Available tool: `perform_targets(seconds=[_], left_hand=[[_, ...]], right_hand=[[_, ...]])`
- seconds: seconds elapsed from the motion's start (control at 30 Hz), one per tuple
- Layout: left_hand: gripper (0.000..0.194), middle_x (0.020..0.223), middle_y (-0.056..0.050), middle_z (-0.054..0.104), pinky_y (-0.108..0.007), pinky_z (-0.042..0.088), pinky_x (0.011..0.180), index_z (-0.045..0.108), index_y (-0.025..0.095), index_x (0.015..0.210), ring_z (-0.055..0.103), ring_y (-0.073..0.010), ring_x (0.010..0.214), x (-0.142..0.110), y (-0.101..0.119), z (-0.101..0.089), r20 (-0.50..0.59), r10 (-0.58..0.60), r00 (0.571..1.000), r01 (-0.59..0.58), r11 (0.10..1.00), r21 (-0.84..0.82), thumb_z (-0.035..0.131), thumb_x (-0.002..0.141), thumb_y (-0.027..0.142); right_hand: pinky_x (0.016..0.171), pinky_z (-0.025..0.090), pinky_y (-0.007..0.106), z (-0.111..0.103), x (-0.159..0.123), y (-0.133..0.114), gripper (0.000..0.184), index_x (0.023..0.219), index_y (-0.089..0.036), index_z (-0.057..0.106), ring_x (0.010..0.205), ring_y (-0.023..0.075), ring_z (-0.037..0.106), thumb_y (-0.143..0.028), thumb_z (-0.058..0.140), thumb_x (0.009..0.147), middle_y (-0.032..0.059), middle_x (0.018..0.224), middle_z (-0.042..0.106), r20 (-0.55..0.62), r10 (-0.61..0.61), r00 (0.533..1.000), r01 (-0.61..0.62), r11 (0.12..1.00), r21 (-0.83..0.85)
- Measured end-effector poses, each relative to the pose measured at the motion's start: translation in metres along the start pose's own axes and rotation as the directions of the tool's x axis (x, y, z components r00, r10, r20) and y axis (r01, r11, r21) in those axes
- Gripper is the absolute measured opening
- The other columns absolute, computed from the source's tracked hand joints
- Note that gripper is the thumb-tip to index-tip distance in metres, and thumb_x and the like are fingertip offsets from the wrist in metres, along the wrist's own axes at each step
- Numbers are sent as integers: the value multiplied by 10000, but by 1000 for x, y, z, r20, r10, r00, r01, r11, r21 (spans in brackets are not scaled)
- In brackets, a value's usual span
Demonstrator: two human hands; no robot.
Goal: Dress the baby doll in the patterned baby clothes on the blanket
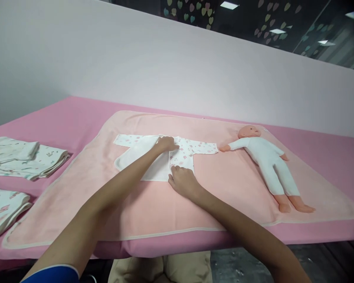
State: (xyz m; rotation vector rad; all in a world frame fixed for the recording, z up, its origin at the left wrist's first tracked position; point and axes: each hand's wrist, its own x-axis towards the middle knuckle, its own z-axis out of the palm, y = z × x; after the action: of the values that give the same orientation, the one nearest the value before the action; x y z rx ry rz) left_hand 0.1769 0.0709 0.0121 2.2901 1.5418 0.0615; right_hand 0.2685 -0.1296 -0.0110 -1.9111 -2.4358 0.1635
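Observation:
A small white baby shirt [182, 157] with a pink print lies spread on the peach mat, sleeves out to both sides. Its left front is folded open, so the plain white inside shows. My left hand [166, 144] is at the neckline, fingers closed on the cloth near the top of the printed front panel. Lower down, my right hand [183, 180] pinches the same panel's edge close to the bottom hem. The fingertips of both hands are partly hidden. A baby doll [262, 157] in a white body suit lies on its back, one hand close to the shirt's right sleeve.
The peach mat [224, 196] covers much of the pink padded table [85, 114]. Folded printed cloths [50, 157] are stacked at the left, with another folded printed cloth [6, 208] nearer me. A white wall [165, 67] rises behind, with dark glass above.

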Motion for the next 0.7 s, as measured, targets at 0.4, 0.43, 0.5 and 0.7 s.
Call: perform_targets(seconds=[0.4, 0.43, 0.5, 0.7], left_hand=[[663, 1387, -127, 761, -411, 491, 1160, 747, 177, 1253, 654, -293, 1344, 20, 52, 30, -154, 231, 961, -262, 935, -237, 234, 1127, 578], [627, 1447, -129, 730, -433, 452, 1213, 729, 178, 1294, 599, -303, 1417, 16, 53, 39, -176, 268, 947, -304, 926, -226, 287, 1118, 587], [604, 1603, -148, 620, -479, 372, 1294, 672, 175, 1412, 479, -323, 1546, 8, 47, 55, -205, 361, 910, -395, 905, -158, 389, 1091, 601], [888, 1880, -163, 158, -580, 80, 1414, 341, 159, 1761, 103, -386, 1750, -2, 27, 79, -124, 453, 883, -451, 891, 49, 297, 1082, 730]], right_hand=[[731, 436, 350, -11, -68, 183, 295, 866, -243, 545, 785, 233, 590, -482, 528, 1038, 18, 802, 628, -294, 435, 851, -258, 833, 489], [782, 479, 381, -6, -76, 189, 247, 937, -236, 591, 871, 266, 627, -461, 552, 1031, 53, 889, 676, -349, 423, 836, -250, 861, 444], [941, 539, 463, 4, -87, 188, 231, 1127, -213, 647, 1097, 327, 659, -413, 578, 1035, 131, 1125, 727, -460, 312, 831, -151, 923, 354], [1301, 416, 566, 4, -82, 139, 521, 1631, -270, 480, 1600, 314, 448, -378, 532, 1124, 136, 1688, 517, -390, -176, 904, 257, 952, 166]])
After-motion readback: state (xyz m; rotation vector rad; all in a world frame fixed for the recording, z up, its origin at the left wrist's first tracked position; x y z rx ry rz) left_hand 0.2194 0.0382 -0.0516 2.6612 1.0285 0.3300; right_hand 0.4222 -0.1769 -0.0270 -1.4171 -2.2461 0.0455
